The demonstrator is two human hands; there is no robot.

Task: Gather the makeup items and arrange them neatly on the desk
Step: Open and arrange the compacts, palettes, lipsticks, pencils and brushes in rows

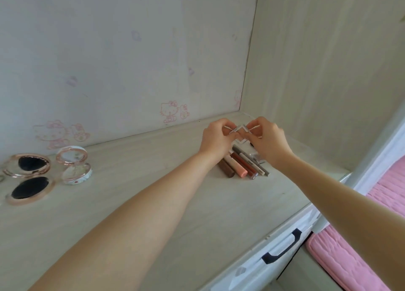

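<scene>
Up by the corner, left hand [215,137] and right hand [268,140] each pinch thin white-tipped sticks [237,129] above lined-up brown and pink tubes [240,167].

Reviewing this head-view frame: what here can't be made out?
- Small white item pinched by left hand and right hand: fingers cover it, identity unclear.
- Far ends of the makeup tubes: hidden under the hands.
- Left compact: cut by the frame edge.
</scene>
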